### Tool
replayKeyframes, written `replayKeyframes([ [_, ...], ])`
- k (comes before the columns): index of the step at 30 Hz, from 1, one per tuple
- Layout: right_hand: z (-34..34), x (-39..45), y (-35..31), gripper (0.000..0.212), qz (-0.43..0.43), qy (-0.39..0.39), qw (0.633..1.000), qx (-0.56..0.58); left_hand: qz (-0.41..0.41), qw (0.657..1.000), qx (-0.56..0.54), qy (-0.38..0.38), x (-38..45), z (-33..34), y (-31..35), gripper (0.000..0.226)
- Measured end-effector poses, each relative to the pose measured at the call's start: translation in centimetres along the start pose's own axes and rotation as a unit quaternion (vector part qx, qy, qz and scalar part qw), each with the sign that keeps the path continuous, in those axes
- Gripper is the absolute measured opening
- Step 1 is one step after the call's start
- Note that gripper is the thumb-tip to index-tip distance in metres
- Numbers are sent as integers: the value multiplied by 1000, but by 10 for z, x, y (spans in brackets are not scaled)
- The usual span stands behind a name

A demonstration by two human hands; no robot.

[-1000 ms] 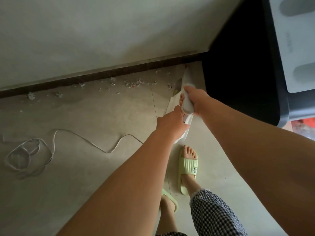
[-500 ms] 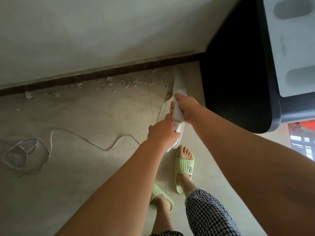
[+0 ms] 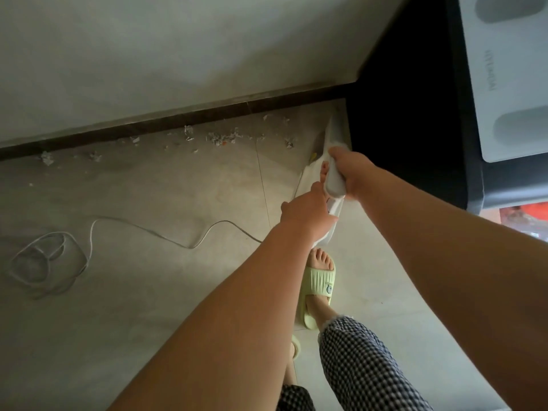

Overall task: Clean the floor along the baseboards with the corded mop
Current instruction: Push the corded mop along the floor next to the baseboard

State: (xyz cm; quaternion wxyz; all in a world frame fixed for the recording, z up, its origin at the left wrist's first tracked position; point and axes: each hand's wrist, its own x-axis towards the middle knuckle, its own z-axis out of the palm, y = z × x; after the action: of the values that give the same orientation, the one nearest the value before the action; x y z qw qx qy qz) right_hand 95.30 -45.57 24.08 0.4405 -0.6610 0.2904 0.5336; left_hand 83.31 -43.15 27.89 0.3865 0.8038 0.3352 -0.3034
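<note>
White plastic, smooth and rigid: corded mop (image 3: 334, 176) slanting from both hands down toward the corner where dark baseboard (image 3: 178, 118) meets a black appliance (image 3: 400, 114). Right hand (image 3: 351, 173) wrapped round the upper grip, fingers curled under it; left hand (image 3: 305, 213) clenched on the shaft just below, touching the other. Probably light enough to steer one-handed, yet stiff and long, so better held as now, two hands close together near the top for leverage. Smooth casing, likely slippery if palms sweat. Paper scraps (image 3: 222, 139) strewn on the floor (image 3: 148, 277) along the baseboard, well left of the mop's lower end. Cord (image 3: 148, 231) trailing loose across the floor to a coil (image 3: 44, 262) at far left; a snag risk near the feet.

Head view only. Mop's working end hard to make out, washed pale against the tile and partly behind the right hand. Where the cord joins the mop hidden behind the left forearm. Plug end not visible.
</note>
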Motion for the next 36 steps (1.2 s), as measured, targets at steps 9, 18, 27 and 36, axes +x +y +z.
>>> replayKeyframes([
  [9,32,-49,69,20,65,-13,997,41,-41,998,29,-47,-68,7,-49,42],
  [18,29,-47,91,21,49,-3,998,32,-15,996,31,-80,-73,14,-64,48],
  [27,52,-49,110,21,48,-28,998,1,-32,998,12,-55,-89,18,-89,49],
  [36,93,-59,114,19,34,-39,999,13,-60,997,-26,-35,-103,-2,-122,42],
])
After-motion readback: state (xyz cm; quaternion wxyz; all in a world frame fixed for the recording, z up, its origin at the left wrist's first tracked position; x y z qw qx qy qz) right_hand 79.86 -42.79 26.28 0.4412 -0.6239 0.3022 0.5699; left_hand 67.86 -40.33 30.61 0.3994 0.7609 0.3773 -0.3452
